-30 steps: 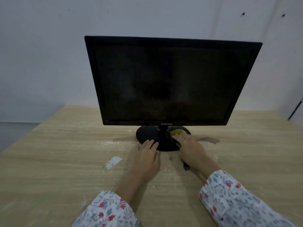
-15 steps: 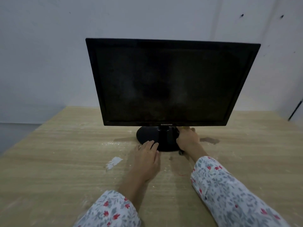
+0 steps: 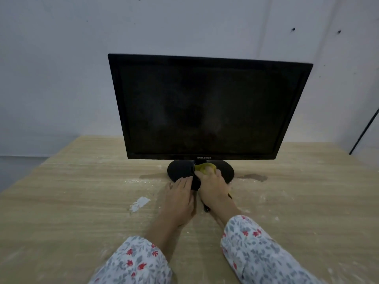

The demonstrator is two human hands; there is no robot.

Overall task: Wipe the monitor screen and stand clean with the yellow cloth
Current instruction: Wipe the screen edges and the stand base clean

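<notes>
A black monitor (image 3: 205,107) stands on a wooden table (image 3: 82,201), its dark screen facing me. Its round black stand base (image 3: 178,171) sits under the lower bezel. My right hand (image 3: 213,187) grips the bunched yellow cloth (image 3: 205,168) and holds it against the stand's neck, on top of the base. My left hand (image 3: 180,193) lies flat on the table with straight fingers, its fingertips touching the front edge of the base. Most of the cloth is hidden under my right hand.
White dust and a white smear (image 3: 140,202) mark the table left of my hands. A dark stain (image 3: 254,177) lies right of the base. A small dark object (image 3: 206,209) pokes out beneath my right wrist. A plain wall rises close behind the monitor.
My right hand slid back from the right side of the base to the stand's neck, and the yellow cloth shows again. My left hand has stayed in place.
</notes>
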